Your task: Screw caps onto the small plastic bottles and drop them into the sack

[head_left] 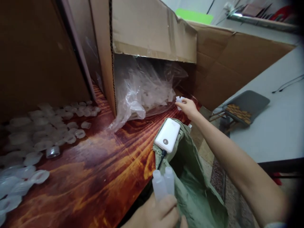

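Note:
At the bottom middle my left hand [160, 210] is closed around two small frosted plastic bottles [159, 186], their necks pointing up. Further off on the right, my right hand [190, 109] pinches small translucent bottles [179, 100]; their exact count is unclear. That hand is beside the opening of a cardboard box [154, 30] lined with a clear plastic bag [135, 99]. More translucent pieces show through the bag. Between my hands, a white power bank [167, 135] with a black cable lies on green cloth [192, 183] at the table's edge.
Many translucent plastic caps [42, 126] are heaped on the left of the brown wooden table [106, 164]. Another cardboard box [35, 57] stands behind them. To the right are an open box flap [237, 60] and a grey chair [249, 104]. A shelf [263, 20] holds items at the upper right.

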Demonstrator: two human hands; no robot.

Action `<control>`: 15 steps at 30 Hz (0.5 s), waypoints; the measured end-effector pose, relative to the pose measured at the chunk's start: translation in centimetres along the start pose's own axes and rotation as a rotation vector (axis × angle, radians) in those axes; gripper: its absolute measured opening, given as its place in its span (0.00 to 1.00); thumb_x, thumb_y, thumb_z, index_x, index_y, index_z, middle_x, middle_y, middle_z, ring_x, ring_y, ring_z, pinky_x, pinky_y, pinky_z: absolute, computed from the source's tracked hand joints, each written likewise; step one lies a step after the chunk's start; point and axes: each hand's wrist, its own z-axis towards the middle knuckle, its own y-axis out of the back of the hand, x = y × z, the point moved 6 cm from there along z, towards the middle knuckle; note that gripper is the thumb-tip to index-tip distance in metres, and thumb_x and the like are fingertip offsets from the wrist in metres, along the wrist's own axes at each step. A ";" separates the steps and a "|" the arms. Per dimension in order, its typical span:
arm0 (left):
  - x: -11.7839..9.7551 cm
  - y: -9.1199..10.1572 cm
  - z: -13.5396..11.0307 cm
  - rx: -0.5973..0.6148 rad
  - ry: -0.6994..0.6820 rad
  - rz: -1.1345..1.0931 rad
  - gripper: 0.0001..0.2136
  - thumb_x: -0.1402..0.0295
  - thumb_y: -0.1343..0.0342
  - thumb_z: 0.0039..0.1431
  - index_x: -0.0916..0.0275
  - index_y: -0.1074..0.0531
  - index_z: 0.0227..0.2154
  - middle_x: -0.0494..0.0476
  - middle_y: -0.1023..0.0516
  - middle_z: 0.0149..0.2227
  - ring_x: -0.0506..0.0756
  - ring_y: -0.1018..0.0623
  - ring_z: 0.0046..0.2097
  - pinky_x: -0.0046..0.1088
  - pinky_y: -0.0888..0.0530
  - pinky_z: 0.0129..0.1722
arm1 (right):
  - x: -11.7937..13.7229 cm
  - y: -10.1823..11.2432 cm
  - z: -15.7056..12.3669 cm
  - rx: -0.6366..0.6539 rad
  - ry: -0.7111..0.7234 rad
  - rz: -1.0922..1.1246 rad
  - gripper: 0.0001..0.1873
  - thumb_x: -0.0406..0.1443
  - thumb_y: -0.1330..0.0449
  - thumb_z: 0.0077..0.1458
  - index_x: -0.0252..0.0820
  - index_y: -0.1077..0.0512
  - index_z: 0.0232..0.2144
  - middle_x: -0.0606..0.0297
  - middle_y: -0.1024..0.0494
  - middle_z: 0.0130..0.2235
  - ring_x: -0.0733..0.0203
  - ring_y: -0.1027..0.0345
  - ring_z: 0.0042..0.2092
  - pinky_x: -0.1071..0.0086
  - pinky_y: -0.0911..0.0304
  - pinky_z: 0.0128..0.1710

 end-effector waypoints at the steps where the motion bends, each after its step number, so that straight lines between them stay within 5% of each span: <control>1: 0.1 0.1 0.2 -0.020 0.003 -0.002 0.08 0.64 0.43 0.64 0.63 0.26 0.40 0.53 0.27 0.30 0.52 0.25 0.34 0.28 0.23 0.34 | 0.2 0.6 -1.2 0.006 0.001 0.100 0.11 0.40 0.40 0.62 0.36 0.29 0.41 0.62 0.26 0.43 0.59 0.29 0.41 0.62 0.30 0.40; 5: 0.1 1.2 1.1 -0.043 0.058 -0.039 0.10 0.67 0.38 0.59 0.64 0.25 0.42 0.57 0.26 0.28 0.57 0.24 0.35 0.31 0.22 0.30 | 1.2 2.1 -8.3 0.121 -0.002 0.510 0.13 0.45 0.42 0.61 0.41 0.29 0.37 0.65 0.26 0.38 0.64 0.31 0.35 0.69 0.31 0.35; 10: -0.7 1.9 1.3 0.018 0.029 -0.122 0.13 0.67 0.39 0.60 0.63 0.26 0.47 0.59 0.25 0.36 0.58 0.25 0.40 0.35 0.21 0.36 | 0.4 1.7 -21.2 0.377 -0.026 0.812 0.25 0.52 0.28 0.39 0.47 0.27 0.37 0.67 0.25 0.38 0.60 0.29 0.38 0.66 0.29 0.41; 15: -1.2 1.5 1.0 0.090 -0.021 -0.168 0.15 0.67 0.40 0.59 0.68 0.27 0.48 0.63 0.26 0.44 0.60 0.26 0.44 0.41 0.22 0.43 | -1.6 0.8 -29.5 0.642 -0.068 0.934 0.22 0.45 0.27 0.45 0.47 0.25 0.41 0.68 0.25 0.34 0.68 0.32 0.33 0.77 0.35 0.34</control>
